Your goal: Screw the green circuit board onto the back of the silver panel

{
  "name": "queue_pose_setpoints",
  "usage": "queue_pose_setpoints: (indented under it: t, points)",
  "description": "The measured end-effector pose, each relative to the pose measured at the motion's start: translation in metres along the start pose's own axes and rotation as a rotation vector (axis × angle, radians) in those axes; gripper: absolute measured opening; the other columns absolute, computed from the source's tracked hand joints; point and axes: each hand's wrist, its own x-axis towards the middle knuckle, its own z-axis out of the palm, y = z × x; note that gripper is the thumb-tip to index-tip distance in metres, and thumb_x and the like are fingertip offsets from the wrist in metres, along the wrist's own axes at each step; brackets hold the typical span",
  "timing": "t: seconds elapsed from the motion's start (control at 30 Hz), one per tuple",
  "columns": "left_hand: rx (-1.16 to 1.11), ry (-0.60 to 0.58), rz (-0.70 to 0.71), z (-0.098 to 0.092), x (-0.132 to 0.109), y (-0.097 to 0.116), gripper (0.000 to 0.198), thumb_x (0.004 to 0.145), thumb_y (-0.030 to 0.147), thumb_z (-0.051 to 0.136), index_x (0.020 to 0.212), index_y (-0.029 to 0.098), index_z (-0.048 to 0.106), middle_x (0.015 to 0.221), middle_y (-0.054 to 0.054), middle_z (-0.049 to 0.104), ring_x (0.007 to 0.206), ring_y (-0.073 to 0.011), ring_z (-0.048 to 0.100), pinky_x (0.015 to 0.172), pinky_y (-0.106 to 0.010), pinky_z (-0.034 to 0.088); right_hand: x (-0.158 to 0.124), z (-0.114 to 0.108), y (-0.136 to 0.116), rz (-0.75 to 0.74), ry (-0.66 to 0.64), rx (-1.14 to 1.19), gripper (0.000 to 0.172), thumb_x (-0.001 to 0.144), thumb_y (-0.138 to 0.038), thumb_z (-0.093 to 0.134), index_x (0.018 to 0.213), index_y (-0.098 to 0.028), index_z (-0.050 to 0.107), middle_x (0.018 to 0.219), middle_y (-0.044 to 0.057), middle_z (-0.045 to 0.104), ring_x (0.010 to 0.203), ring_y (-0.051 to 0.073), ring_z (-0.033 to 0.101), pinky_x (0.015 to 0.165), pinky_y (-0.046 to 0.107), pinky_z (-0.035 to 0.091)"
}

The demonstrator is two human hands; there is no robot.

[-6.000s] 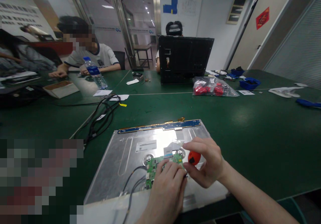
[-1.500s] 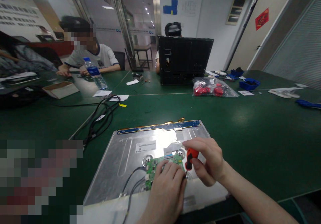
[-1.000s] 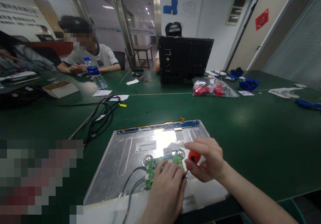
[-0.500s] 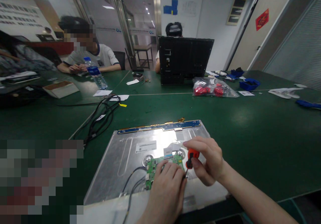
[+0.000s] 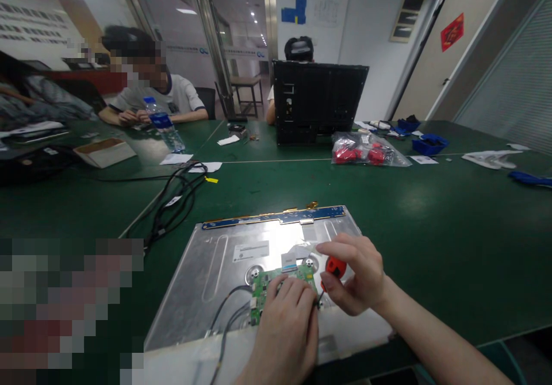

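The left hand [image 5: 288,323] is resting on a green board [image 5: 261,285], grip unclear. At its two o'clock, the right hand [image 5: 363,271] is pinching a red screwdriver [image 5: 335,266].

The screwdriver [image 5: 336,266] on my feed is red-orange and black, at two o'clock of a green circuit board [image 5: 260,287]. I see silver-grey on the display panel [image 5: 235,273], a gold-edged blue strip [image 5: 267,220] along its twelve-o'clock side, and dark green tabletop [image 5: 435,230]. Black cables [image 5: 166,212] at ten o'clock carry a yellow tag [image 5: 211,180]; a clear bag [image 5: 368,139] at one shows red contents [image 5: 375,154].
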Motion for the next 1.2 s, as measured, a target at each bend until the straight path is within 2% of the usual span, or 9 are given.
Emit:
queue_pose_setpoints:
  t: [0.13,0.33,0.5,0.77,0.93,1.1,1.2]
  points:
    - [0.005,0.017,0.011,0.0006,0.0006,-0.0007,0.018,0.086,0.005,0.046,0.089,0.020,0.054,0.089,-0.003,0.064,0.087,-0.0242,0.057,0.096,-0.045,0.037,-0.0005,0.0001,0.0014,-0.004,-0.018,0.013,0.026,0.085,-0.021,0.050,0.110,-0.016,0.057,0.061,-0.004,0.049,0.047,0.013,0.047,0.044,0.026,0.036]
    - [0.003,-0.006,0.010,0.0008,0.0013,-0.0001,0.018,0.088,0.006,0.045,0.089,0.020,0.055,0.087,-0.003,0.063,0.085,-0.0236,0.057,0.096,-0.044,0.037,-0.0012,-0.0019,0.0030,0.003,-0.085,0.097,0.035,0.086,-0.025,0.044,0.117,-0.013,0.055,0.070,0.002,0.058,0.055,0.016,0.057,0.049,0.028,0.045]
    - [0.002,-0.014,0.010,0.0018,0.0004,-0.0007,0.019,0.088,0.006,0.044,0.087,0.021,0.055,0.088,-0.002,0.063,0.086,-0.0236,0.057,0.096,-0.045,0.036,-0.0022,-0.0027,0.0020,0.029,-0.088,0.092,0.037,0.083,-0.019,0.042,0.117,-0.014,0.055,0.068,0.000,0.057,0.054,0.016,0.056,0.048,0.028,0.045]
    - [0.015,0.018,0.011,0.0028,-0.0011,-0.0018,0.018,0.088,0.007,0.044,0.088,0.021,0.055,0.088,-0.003,0.064,0.086,-0.0241,0.057,0.096,-0.044,0.037,-0.0021,0.0024,0.0029,-0.005,-0.029,0.086,0.035,0.084,-0.018,0.049,0.118,-0.014,0.054,0.062,-0.003,0.053,0.050,0.013,0.049,0.045,0.026,0.039]
    - [0.008,0.024,0.019,0.0030,-0.0016,-0.0024,0.017,0.087,0.006,0.045,0.088,0.021,0.054,0.090,-0.003,0.064,0.088,-0.0243,0.058,0.097,-0.045,0.036,-0.0035,0.0032,0.0041,-0.008,-0.036,0.062,0.031,0.086,-0.022,0.052,0.116,-0.015,0.055,0.061,-0.004,0.051,0.047,0.013,0.046,0.044,0.026,0.035]
    - [0.014,0.017,0.019,0.0015,-0.0005,-0.0012,0.019,0.087,0.005,0.044,0.088,0.021,0.055,0.086,-0.003,0.064,0.085,-0.0240,0.057,0.095,-0.045,0.037,-0.0026,-0.0011,0.0034,-0.005,-0.063,0.109,0.035,0.087,-0.026,0.047,0.118,-0.013,0.057,0.070,0.002,0.058,0.056,0.015,0.055,0.049,0.027,0.044]
    - [0.012,0.005,0.020,0.0004,0.0009,-0.0004,0.020,0.088,0.006,0.043,0.086,0.021,0.055,0.085,-0.003,0.064,0.084,-0.0238,0.057,0.094,-0.045,0.038,-0.0010,-0.0038,0.0023,0.009,-0.085,0.114,0.039,0.085,-0.021,0.043,0.120,-0.012,0.057,0.081,0.007,0.064,0.065,0.017,0.062,0.054,0.028,0.050]
